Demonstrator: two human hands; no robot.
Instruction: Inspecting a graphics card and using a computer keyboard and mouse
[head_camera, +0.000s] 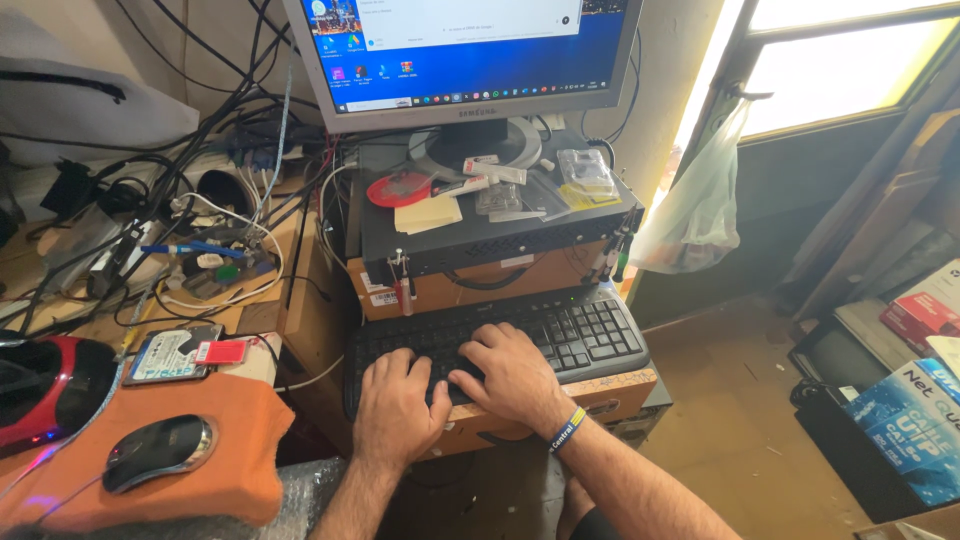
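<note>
- Head view: typing in hand, by the look of it. Left hand (398, 405) and right hand (512, 375) resting side by side on the black keyboard (500, 340), fingers (480, 345) spread loose over the keys, grasping nothing.
- Keyboard lying across a brown cardboard box (620, 395), below the monitor (465, 55).
- Next keystrokes likely calling only for light taps, wrists kept low at the near edge of the box.
- Black mouse (158, 450) on an orange pad (230, 440) at the bench's near left, untouched.
- Bare hard drive (165, 355) with a white label and a small red tag (220, 351) just beyond the pad.
- Yellow notepad (428, 213) and round red lid (398, 188) on the black case under the monitor.
- Blue carton (915, 425) and red carton (920, 315) at far right.
</note>
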